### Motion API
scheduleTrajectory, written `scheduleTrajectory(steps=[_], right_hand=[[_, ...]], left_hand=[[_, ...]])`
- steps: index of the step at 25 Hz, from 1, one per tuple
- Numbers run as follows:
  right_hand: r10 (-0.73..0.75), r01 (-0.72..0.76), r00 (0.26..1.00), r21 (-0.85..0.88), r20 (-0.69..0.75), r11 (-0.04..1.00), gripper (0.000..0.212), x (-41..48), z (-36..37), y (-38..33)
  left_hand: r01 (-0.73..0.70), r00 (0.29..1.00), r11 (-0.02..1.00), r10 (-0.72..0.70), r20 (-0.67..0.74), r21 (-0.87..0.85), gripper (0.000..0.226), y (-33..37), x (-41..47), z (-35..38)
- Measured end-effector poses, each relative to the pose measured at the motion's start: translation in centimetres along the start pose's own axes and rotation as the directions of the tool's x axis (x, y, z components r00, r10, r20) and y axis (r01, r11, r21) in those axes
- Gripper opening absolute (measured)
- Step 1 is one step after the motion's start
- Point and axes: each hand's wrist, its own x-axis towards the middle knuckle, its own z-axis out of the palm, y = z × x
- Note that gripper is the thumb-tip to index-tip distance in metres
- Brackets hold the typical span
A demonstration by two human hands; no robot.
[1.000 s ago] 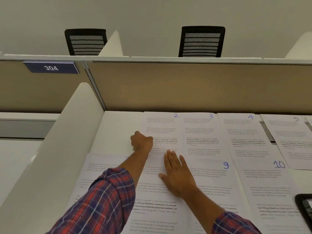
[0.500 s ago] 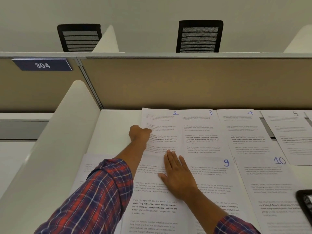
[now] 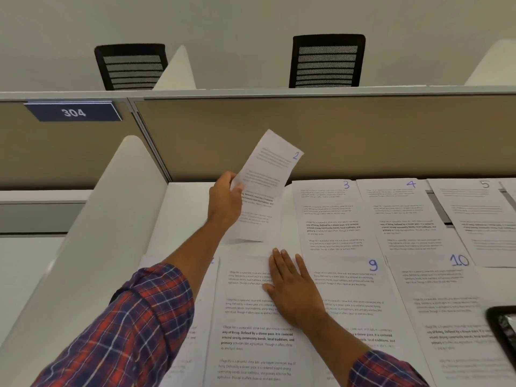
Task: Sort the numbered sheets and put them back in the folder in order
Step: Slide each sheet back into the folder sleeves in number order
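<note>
A white desk (image 3: 184, 216) carries printed sheets in two rows — sheet 3 (image 3: 329, 216), sheet 4 (image 3: 405, 216) and sheet 5 (image 3: 480, 213) along the back, sheet 9 (image 3: 360, 297) and sheet 10 (image 3: 446, 308) nearer. A black object (image 3: 502, 328) lies at the right edge — cut off by the frame

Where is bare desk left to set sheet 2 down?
Bare desk shows at back left, between the white divider and sheet 3, under lifted sheet 2. Elsewhere sheets crowd it edge to edge.
</note>
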Motion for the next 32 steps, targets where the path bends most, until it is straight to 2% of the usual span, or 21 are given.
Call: scheduleTrajectory(steps=[3, 5, 6, 9, 12, 15, 17, 18, 20, 22, 24, 32], right_hand=[[0.077, -0.073, 0.996, 0.094, -0.043, 0.993, 0.081, 0.1, -1.7, -0.5], [0.206, -0.175, 0.976, 0.3, -0.074, 0.938, 0.088, -0.1, -3.2, -0.9], [0.286, -0.212, 0.952, 0.44, -0.109, 0.873, 0.089, -0.3, -4.1, -1.1], [0.522, -0.21, 0.842, 0.812, -0.133, 0.545, 0.085, -1.7, -6.7, -1.5], [0.641, -0.198, 0.768, 0.956, 0.014, 0.216, 0.087, -3.5, -9.1, -1.0], [0.665, -0.163, 0.711, 0.974, 0.228, -0.159, 0.093, -6.1, -10.5, 0.1], [0.632, -0.111, 0.702, 0.926, 0.33, -0.36, 0.092, -8.3, -10.9, 0.9], [0.609, -0.057, 0.715, 0.896, 0.344, -0.439, 0.085, -9.4, -10.8, 1.1], [0.584, 0.051, 0.73, 0.823, 0.356, -0.566, 0.057, -11.8, -10.6, 1.4], [0.561, 0.119, 0.741, 0.75, 0.368, -0.65, 0.041, -14.5, -10.4, 1.7], [0.547, 0.156, 0.75, 0.703, 0.373, -0.694, 0.039, -17.3, -10.3, 2.1], [0.625, 0.236, 0.677, 0.689, 0.39, -0.685, 0.037, -30.2, -8.3, 7.9]], left_hand=[[-0.066, 0.998, 0.993, 0.063, -0.029, -0.1, 0.009, 0.9, -0.9, -1.7], [-0.069, 0.997, 0.978, 0.059, -0.058, -0.196, 0.008, 1.4, -1.8, -2.6], [-0.062, 0.997, 0.969, 0.047, -0.067, -0.241, 0.009, 1.6, -2.4, -3.0], [-0.027, 0.996, 0.926, -0.006, -0.086, -0.375, 0.016, 2.3, -4.5, -3.8], [0.039, 0.995, 0.862, -0.082, -0.063, -0.505, 0.019, 3.5, -7.4, -3.9], [0.127, 0.988, 0.797, -0.154, 0.005, -0.59, 0.019, 4.4, -10.5, -3.2], [0.183, 0.979, 0.761, -0.202, 0.042, -0.622, 0.019, 4.8, -12.7, -2.3], [0.212, 0.972, 0.746, -0.226, 0.06, -0.632, 0.019, 5.1, -13.8, -1.9], [0.259, 0.961, 0.712, -0.26, 0.097, -0.653, 0.019, 5.6, -16.2, -0.8], [0.291, 0.953, 0.681, -0.271, 0.137, -0.672, 0.02, 6.2, -18.8, 0.7], [0.323, 0.944, 0.663, -0.278, 0.179, -0.676, 0.02, 6.9, -21.3, 2.3], [0.43, 0.903, 0.616, -0.302, 0.307, -0.659, 0.028, 10.9, -32.0, 11.1]])
